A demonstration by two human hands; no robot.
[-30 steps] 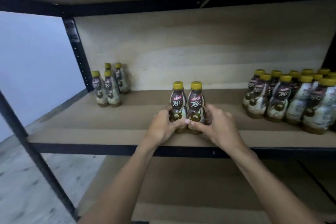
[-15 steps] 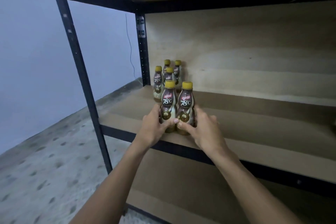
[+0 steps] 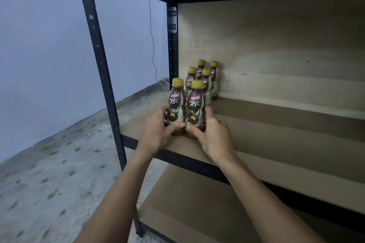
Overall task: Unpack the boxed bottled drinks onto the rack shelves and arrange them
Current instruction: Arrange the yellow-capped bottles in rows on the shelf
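Observation:
Two brown coffee bottles with yellow caps stand side by side near the front left of the middle shelf. My left hand grips the left bottle low down, and my right hand grips the right bottle the same way; my thumbs nearly meet in front. Just behind them, several identical bottles stand grouped in the shelf's back left corner. Whether the held bottles' bases touch the shelf is hidden by my fingers.
The rack's black front-left post rises just left of my hands. A lower shelf lies beneath my forearms. A thin cable hangs on the pale wall. Speckled floor spreads to the left.
My hands have carried the two bottles leftward along the shelf to just in front of the back-left group. The view swung left, and the large bottle group on the right left the frame.

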